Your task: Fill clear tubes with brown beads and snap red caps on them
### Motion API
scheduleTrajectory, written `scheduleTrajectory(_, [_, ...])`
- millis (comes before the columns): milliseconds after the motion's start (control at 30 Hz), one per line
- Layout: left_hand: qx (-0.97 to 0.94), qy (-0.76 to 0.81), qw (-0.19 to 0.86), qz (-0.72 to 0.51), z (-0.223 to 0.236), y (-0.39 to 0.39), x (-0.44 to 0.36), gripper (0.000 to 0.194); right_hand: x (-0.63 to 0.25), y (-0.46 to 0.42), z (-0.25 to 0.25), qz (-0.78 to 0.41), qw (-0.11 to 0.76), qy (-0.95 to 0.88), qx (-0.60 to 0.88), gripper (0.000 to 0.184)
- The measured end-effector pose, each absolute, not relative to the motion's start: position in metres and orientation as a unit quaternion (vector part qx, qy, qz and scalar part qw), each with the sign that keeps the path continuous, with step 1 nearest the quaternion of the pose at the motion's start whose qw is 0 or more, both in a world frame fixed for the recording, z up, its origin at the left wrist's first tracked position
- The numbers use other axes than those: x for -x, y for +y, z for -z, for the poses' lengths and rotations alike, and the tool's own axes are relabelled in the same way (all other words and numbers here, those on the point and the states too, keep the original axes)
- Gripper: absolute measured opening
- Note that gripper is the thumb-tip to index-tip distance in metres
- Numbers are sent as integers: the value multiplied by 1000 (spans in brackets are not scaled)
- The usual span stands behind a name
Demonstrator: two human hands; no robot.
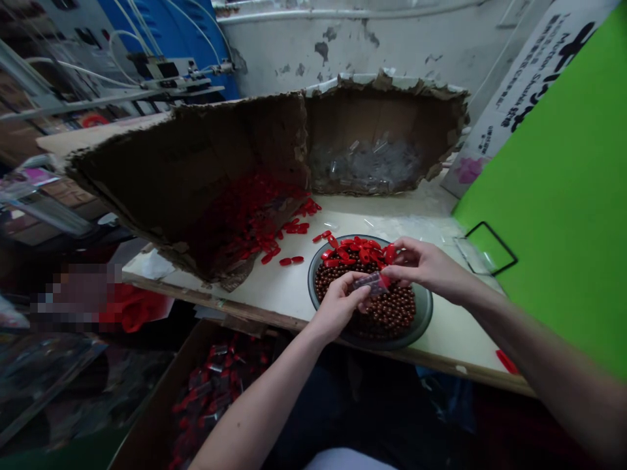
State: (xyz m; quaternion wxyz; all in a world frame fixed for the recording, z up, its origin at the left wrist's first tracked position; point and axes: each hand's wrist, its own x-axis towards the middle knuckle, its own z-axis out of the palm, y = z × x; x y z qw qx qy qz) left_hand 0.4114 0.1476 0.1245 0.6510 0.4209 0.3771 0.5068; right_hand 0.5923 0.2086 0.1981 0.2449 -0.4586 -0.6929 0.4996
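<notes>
Two hands are working directly above a round dark-rimmed dish (pixel 427 307) sitting on the desk (pixel 289 307), at about 4 o'clock from the centre of the view. The left hand (pixel 337 307) is closed narrow around a small clear plastic packet (pixel 372 282), curling over its near end. The right hand (pixel 426 264) is reaching in from 3 o'clock, thumb and forefinger pinching narrow at the packet's far end, where a red plastic piece (pixel 385 281) is showing; whether that piece is inside the packet, cannot tell. The dish is holding a bed of brown beads (pixel 386 313), with a heap of red plastic pieces (pixel 357 251) lying on them toward its 12 o'clock side. Loose red pieces (pixel 291 261) are lying on the desk at the dish's 10 o'clock. A torn cardboard box (pixel 147 196) is standing at the far side of the desk, its 11 o'clock compartment holding more red pieces (pixel 255 222) and its 12 o'clock compartment holding clear plastic packets (pixel 365 166). Below the desk edge at 7 o'clock, an open carton (pixel 157 398) is holding red items in clear packaging (pixel 215 385). A green board (pixel 553 176) is standing at 2 o'clock
</notes>
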Motion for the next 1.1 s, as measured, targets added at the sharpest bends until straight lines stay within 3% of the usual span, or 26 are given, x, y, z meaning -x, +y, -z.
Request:
scheduleTrajectory(167, [-379, 372, 668, -522, -121, 148, -412, 36, -588, 203, -184, -536, 296, -646, 457, 35])
scheduleTrajectory(500, [-427, 378, 668, -479, -130, 142, -406, 32, -594, 210, -200, -543, 138, -711, 425, 28])
scheduleTrajectory(833, [-459, 429, 639, -443, -135, 139, -407, 24, -588, 199, -180, -564, 190, -651, 470, 33])
scheduleTrajectory(1100, [-441, 425, 650, -450, -128, 137, -403, 26, -582, 200, -181, -594, 173, -626, 473, 36])
